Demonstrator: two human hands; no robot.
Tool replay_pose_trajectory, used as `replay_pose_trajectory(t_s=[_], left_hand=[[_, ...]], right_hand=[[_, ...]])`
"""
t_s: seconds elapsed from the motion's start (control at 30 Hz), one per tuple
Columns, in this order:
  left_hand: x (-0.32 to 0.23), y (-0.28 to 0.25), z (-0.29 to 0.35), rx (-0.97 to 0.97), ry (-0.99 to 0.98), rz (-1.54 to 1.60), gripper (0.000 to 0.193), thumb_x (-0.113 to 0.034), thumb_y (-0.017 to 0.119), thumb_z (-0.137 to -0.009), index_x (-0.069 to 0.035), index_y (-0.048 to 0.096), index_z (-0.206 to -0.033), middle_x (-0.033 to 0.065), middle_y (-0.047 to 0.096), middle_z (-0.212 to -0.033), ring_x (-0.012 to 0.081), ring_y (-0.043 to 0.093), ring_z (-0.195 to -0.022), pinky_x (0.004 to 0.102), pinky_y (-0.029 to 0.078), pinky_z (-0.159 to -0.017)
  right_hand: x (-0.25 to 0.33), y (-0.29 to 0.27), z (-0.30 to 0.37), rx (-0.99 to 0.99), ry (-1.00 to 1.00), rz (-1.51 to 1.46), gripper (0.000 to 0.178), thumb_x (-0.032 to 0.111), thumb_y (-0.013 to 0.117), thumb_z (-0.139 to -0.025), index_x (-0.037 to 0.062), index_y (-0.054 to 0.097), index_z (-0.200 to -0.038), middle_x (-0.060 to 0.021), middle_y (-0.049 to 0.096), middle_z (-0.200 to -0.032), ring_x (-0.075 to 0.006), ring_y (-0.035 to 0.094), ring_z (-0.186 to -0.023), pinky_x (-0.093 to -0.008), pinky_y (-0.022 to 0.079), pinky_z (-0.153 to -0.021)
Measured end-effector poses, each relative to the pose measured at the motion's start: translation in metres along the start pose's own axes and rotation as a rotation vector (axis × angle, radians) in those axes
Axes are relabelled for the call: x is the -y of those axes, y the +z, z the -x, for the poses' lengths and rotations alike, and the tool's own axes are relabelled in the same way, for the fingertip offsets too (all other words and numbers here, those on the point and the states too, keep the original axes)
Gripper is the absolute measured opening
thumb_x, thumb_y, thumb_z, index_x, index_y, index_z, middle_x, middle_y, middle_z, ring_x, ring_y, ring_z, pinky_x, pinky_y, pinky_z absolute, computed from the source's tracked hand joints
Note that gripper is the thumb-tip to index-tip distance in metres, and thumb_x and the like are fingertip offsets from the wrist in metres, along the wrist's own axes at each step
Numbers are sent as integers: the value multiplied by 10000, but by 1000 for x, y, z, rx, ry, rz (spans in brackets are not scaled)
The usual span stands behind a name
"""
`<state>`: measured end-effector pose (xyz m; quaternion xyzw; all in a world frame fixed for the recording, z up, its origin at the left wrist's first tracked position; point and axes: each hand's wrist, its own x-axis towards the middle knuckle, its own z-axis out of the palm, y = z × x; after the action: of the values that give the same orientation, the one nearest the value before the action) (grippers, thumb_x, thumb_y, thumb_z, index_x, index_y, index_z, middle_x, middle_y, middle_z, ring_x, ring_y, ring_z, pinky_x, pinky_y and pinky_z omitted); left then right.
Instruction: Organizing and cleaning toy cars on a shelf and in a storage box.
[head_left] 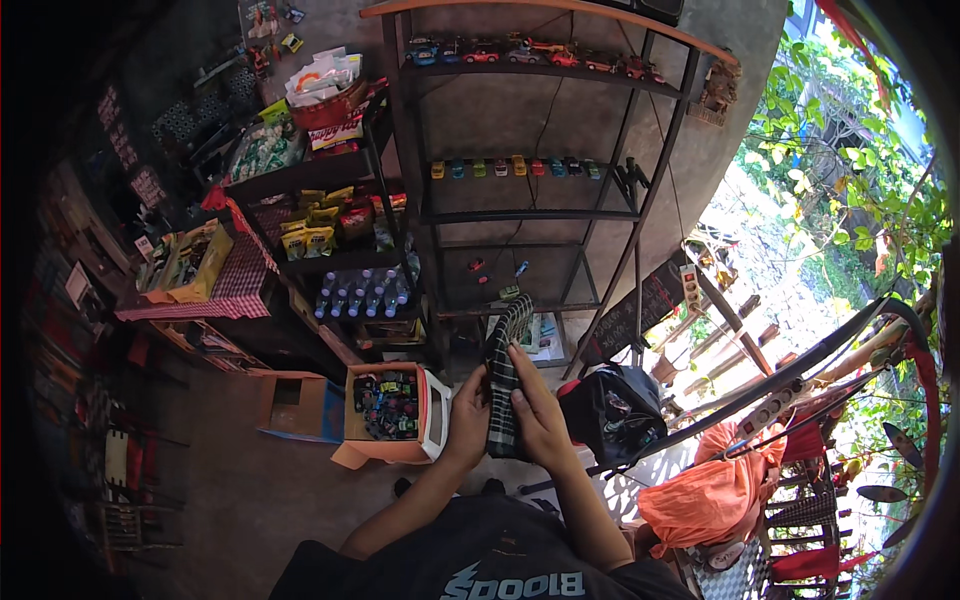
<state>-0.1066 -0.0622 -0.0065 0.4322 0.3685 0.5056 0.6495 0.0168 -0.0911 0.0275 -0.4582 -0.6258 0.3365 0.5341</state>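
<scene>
In the head view: plaid cloth (pixel 501 412), dark with pale lines, held up ahead of the dark shirt (pixel 420 545), between left hand (pixel 466 422) and right hand (pixel 543 415). Grip pressed in from both sides, pinching the folded cloth; right thumb along its face, left fingertips partly hidden at the opposite edge, so firmness there impossible to tell. Long axis running away from the body, far end leaning slightly rightward, toward the lower part of the shelf unit (pixel 530 216). Neither hand nearer: both touching the cloth. Off to the left, cardboard box (pixel 400 450) holding small toy vehicles (pixel 388 403); beyond the right hand, black bag (pixel 612 408).
</scene>
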Motion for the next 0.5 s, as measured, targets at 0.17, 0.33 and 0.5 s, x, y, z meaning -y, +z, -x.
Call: replay_pose_trajectory(t_s=[0.17, 0.33, 0.5], left_hand=[[-6, -12, -12, -79, 108, 48, 434, 62, 517, -898, 28, 455, -1326, 92, 578, -1220, 140, 562, -1113, 249, 444, -951], [-15, -6, -2, -89, 19, 69, 438, 62, 523, -892, 25, 461, -1324, 84, 581, -1213, 134, 559, -1106, 252, 448, -942], [2, -10, 3, 121, 9, 40, 338, -26, 440, -972, -23, 495, -1305, 27, 595, -1140, 78, 601, -992, 238, 507, -842]], right_hand=[[3, 13, 5, 41, -52, 44, 493, 70, 430, -947, 23, 363, -1434, -211, 264, -1524, -343, 272, -1411, -390, 208, -1141], [-2, 17, 2, 27, -72, 91, 489, 70, 429, -946, 29, 374, -1430, -208, 249, -1531, -334, 285, -1407, -377, 216, -1139], [-1, 7, -16, -12, -41, 50, 489, 69, 429, -933, 22, 393, -1418, -188, 299, -1516, -309, 293, -1408, -365, 212, -1139]])
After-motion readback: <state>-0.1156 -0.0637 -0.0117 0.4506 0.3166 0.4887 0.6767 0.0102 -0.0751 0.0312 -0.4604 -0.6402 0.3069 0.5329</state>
